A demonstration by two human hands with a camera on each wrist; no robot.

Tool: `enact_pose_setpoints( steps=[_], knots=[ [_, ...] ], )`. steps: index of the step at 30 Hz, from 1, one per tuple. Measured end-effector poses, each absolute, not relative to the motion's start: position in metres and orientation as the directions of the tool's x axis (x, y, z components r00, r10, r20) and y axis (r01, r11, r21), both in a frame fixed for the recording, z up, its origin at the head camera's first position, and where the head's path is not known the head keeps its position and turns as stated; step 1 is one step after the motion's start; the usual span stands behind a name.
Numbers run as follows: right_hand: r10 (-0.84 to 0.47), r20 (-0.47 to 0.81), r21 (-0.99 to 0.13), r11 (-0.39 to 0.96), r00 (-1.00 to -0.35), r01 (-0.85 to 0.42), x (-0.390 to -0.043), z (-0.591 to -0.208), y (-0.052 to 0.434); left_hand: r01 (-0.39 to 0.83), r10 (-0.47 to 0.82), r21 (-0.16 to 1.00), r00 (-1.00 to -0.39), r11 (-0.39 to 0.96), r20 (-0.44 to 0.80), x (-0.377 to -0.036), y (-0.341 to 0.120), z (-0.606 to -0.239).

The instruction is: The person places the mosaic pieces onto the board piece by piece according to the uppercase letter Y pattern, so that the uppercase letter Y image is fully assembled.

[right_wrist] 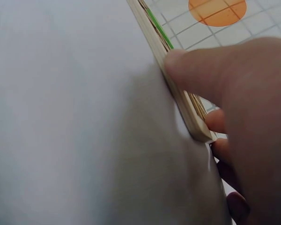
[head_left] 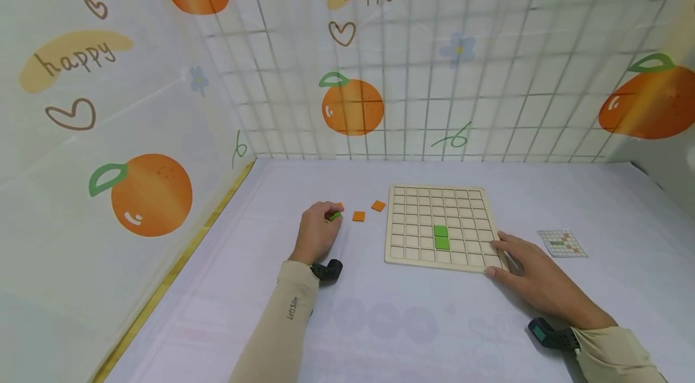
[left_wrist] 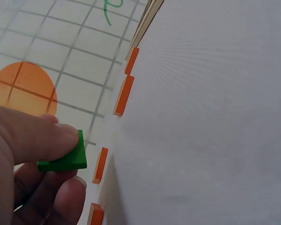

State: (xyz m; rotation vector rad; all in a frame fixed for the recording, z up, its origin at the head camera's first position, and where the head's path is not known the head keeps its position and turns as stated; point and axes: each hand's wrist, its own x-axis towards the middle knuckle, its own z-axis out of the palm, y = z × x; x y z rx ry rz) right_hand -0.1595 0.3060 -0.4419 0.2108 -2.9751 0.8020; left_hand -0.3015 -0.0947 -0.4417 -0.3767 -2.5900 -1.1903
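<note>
My left hand [head_left: 317, 233] pinches a green square tile [left_wrist: 68, 158] between thumb and fingers, at the left of the table. Several orange square tiles [head_left: 359, 216] lie close by it; one is partly covered by the fingers. To their right is a wooden grid board [head_left: 412, 257] with two green tiles [head_left: 441, 243] set in neighbouring squares, one behind the other. At the board's near right corner, my right hand [head_left: 534, 274] holds the edge, thumb on the front side [right_wrist: 180, 96] and fingers along the right side.
A small printed grid card [head_left: 563, 243] with coloured squares lies right of the board. The white tablecloth [head_left: 369, 286] covers the table. A patterned curtain [head_left: 282, 87] over a wire grid stands behind, and another sheet hangs at the left.
</note>
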Motion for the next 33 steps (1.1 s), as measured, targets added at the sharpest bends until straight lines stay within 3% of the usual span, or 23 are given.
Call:
enact_pose_setpoints(
  steps=[13,26,33],
  knots=[
    [-0.118,0.081,-0.495,0.857,-0.99,-0.143,-0.159,-0.44,0.306,0.26,0.091,0.781,-0.963,0.567,0.255,-0.294,-0.082,-0.433],
    [-0.111,0.079,-0.506,0.852,-0.991,-0.136,-0.159,-0.441,0.307,0.261,0.209,0.831,-0.961,0.491,0.179,-0.293,-0.055,-0.429],
    [-0.118,0.081,-0.51,0.848,-0.99,-0.143,-0.159,-0.442,0.305,0.193,0.256,0.888,-0.963,0.417,0.089,-0.291,-0.041,-0.43]
  ],
)
